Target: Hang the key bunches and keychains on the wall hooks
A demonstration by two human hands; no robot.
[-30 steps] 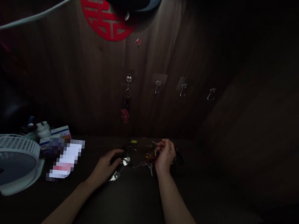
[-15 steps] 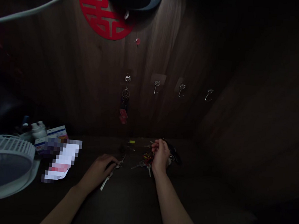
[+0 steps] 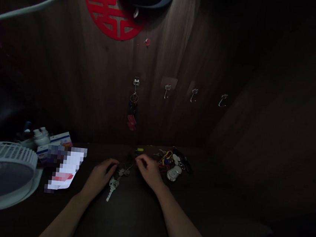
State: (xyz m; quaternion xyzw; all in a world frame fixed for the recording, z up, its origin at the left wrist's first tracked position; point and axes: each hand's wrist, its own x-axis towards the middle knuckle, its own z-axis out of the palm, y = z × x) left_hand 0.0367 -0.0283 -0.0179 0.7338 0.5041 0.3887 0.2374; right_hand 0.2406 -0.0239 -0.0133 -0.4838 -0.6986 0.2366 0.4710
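Observation:
A bunch of silver keys [image 3: 113,183] lies on the dark wooden surface between my hands. My left hand [image 3: 100,176] rests just left of it, thumb and fingers apart and holding nothing. On the other side my right hand [image 3: 149,173] reaches leftward with bent fingers slightly parted; nothing shows in them. Its fingertips are close to a small dark item with a yellow-green tag [image 3: 139,150]. Behind the right wrist sits a pile with a red-and-yellow cord [image 3: 167,157], a silver oval fob [image 3: 174,173] and a black strap [image 3: 185,164].
Metal hooks [image 3: 194,95] line the wooden back wall; the leftmost bears a key ring with red tags [image 3: 131,122]. At the left stand a white fan [image 3: 4,171], a lit phone [image 3: 67,171], boxes [image 3: 61,139] and white bottles [image 3: 41,136]. A cable [image 3: 43,5] crosses above.
My right hand has moved left from the corded pile toward the middle, uncovering the silver fob. My left hand has drawn back slightly from the silver keys, which now lie free.

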